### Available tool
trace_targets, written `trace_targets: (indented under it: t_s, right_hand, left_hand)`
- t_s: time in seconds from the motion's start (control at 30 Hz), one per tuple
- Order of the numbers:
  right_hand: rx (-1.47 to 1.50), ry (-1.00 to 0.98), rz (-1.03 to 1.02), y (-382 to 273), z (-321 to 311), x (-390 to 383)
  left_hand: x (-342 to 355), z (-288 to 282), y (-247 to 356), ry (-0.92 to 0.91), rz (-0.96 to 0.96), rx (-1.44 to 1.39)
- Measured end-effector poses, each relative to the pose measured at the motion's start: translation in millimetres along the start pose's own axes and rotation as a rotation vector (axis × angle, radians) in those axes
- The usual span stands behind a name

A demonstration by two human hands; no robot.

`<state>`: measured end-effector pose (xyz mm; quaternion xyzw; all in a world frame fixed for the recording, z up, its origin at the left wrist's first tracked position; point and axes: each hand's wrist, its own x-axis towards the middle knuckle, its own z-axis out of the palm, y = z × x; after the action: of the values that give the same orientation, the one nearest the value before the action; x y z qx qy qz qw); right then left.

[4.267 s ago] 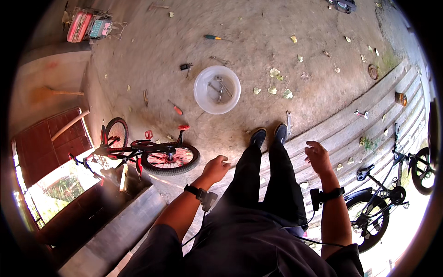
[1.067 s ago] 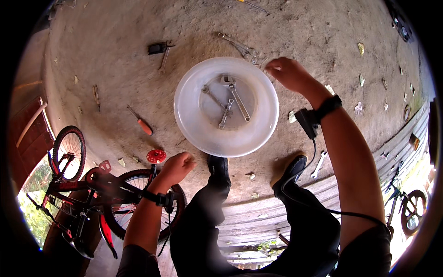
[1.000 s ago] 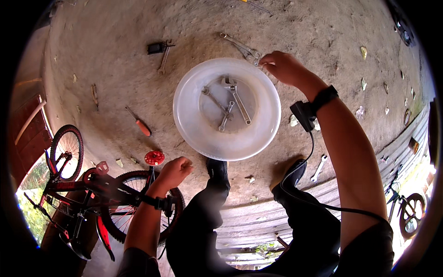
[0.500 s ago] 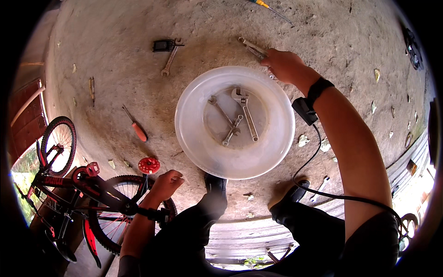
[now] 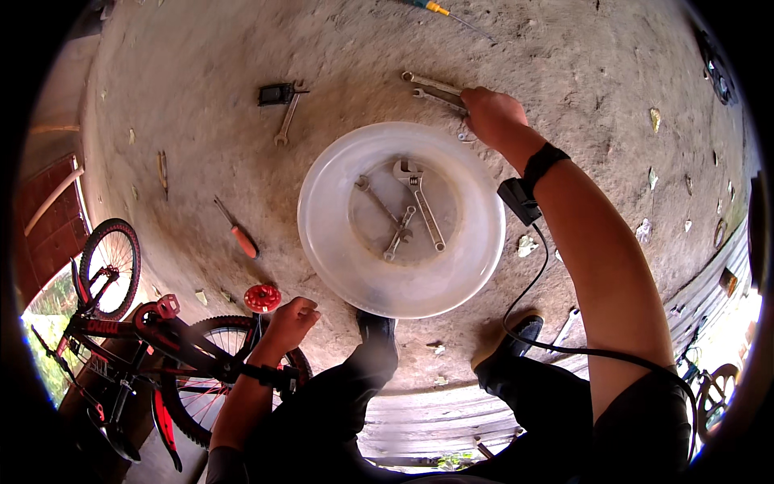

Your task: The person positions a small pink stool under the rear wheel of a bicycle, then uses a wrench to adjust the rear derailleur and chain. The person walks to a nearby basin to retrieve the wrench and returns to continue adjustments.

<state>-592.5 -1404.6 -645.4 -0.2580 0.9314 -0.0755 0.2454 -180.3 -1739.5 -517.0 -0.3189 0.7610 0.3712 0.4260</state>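
Your right hand reaches past the far rim of a white plastic basin and curls down onto a pair of metal wrenches lying on the concrete floor; you cannot tell whether the fingers have closed on them. Inside the basin lie an adjustable spanner and two smaller wrenches. Your left hand hangs loosely curled and empty near a red bicycle part, beside a small red bicycle.
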Motion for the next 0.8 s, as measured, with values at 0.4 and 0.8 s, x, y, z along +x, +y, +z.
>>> trace_targets:
  t_s: [0.4,0.8]
  right_hand:
    - [0.286,-0.254,0.298,46,-52,-121]
    - [0.832,-0.440,0.238,-55,-209,-491]
  left_hand:
    - [-30,-11,40,0.005,0.088,0.106]
    - [-280,60,343,-0.008,0.962,0.698]
